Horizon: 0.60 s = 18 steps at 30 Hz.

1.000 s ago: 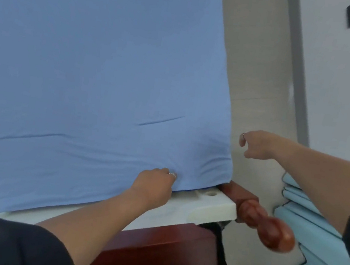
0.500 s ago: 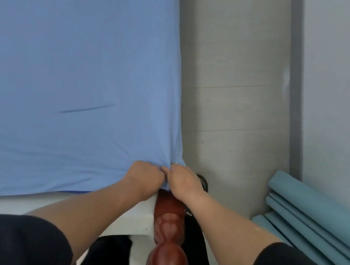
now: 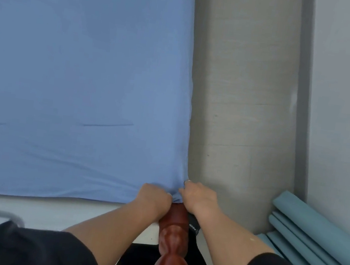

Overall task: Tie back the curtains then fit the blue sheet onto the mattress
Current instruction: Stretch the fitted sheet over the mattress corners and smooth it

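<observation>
Chg vs 1 s ago: R hand (image 3: 199, 197) is no longer free in air. It is now beside L hand (image 3: 154, 199), both w/ fingers curled, pinching near-right corner of blue sheet (image 3: 83, 74) above wooden post (image 3: 175, 229). Corner fit likely under way. Sheet lies flat on bed; long axis appears to run away from person.

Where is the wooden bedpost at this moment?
In the head view the bedpost is low, just right of centre, directly below the left hand and the right hand, which both grip the sheet corner.
</observation>
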{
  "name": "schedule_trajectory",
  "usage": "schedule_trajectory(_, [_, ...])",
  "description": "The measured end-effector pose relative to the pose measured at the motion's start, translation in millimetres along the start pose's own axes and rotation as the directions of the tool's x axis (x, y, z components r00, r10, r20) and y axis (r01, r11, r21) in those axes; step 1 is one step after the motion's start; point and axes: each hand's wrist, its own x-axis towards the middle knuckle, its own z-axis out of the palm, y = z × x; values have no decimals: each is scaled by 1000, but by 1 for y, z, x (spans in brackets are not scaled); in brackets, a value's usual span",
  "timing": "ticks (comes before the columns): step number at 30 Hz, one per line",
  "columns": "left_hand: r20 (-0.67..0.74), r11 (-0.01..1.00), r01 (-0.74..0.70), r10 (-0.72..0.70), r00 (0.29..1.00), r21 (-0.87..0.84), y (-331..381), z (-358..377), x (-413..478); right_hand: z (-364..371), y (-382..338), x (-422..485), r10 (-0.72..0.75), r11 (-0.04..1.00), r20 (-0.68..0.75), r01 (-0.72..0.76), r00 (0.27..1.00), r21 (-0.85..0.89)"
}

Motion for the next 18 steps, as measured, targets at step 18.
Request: schedule_trajectory(18, [40,-3,43,-455,889,-999,-30,-129,76,-238,48,110,-34,898,38,14,999,441])
